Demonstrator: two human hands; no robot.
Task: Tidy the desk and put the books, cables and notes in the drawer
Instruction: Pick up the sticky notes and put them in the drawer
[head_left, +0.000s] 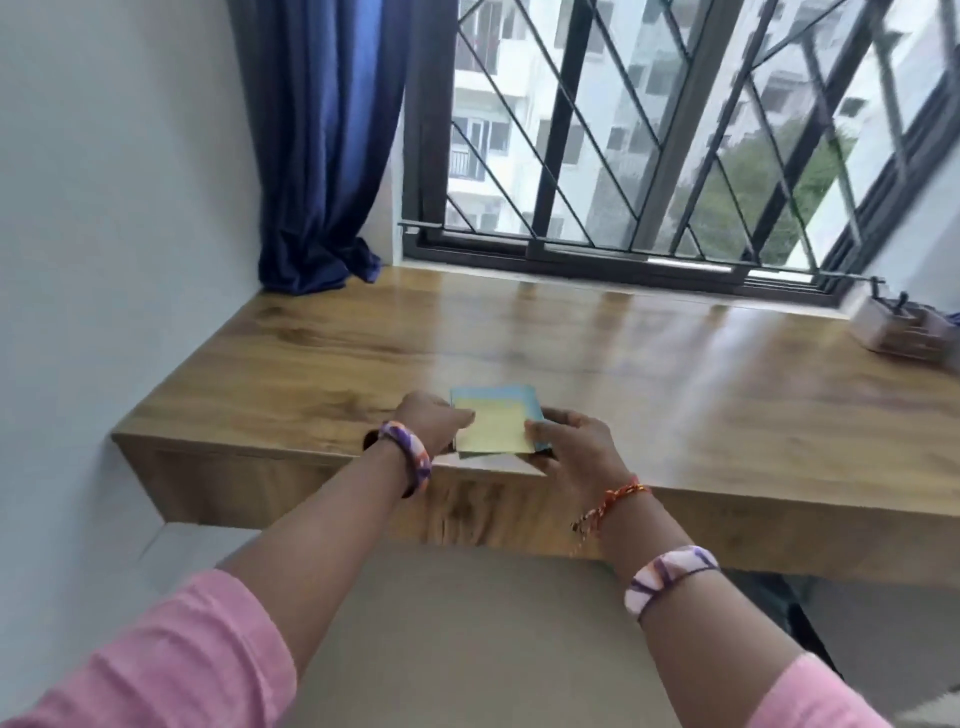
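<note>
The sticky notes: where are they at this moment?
In the head view, the sticky notes sit at the near edge of the wooden desk, left of its middle, held between the left hand and the right hand.

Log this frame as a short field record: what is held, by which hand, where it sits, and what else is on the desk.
held item: stack of notes, yellow on top of blue
left hand: grips the stack's left edge
right hand: grips the stack's right edge
location: at the front edge of the wooden desk
drawer: no open drawer seen
other on desk: small organiser at far right, blurred
backdrop: blue curtain, barred window
</note>
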